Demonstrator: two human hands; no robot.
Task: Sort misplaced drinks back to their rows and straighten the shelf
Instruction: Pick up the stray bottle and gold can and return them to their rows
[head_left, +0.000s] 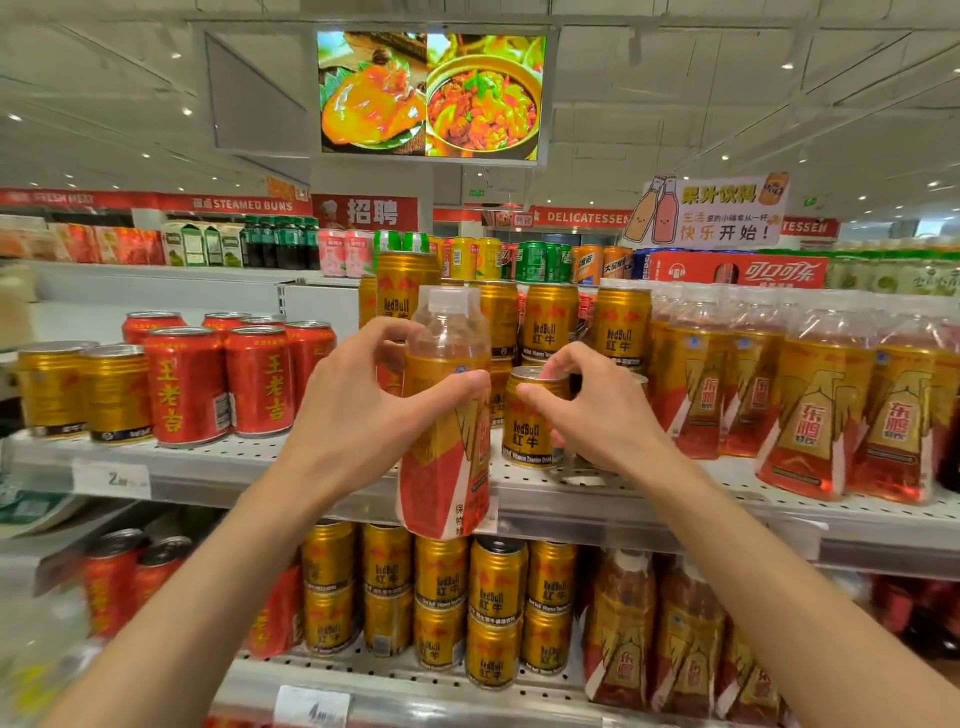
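Note:
My left hand (358, 410) grips a plastic bottle (448, 457) with a white cap and a gold and red label, held in front of the upper shelf's edge (571, 512). My right hand (592, 410) holds a gold Red Bull can (527, 431) that stands on the shelf, fingers curled over its top and thumb on its side. Behind it rise stacked gold Red Bull cans (550, 322). The same kind of bottle fills a row (810, 405) at the right. Red cans (223, 384) and two gold cans (83, 389) stand at the left.
The lower shelf carries gold cans (467, 597) stacked two high, more bottles (675, 634) at the right and red cans (130, 577) at the left. Price tags (111, 479) hang on the shelf edges. Other drink displays and hanging signs fill the background.

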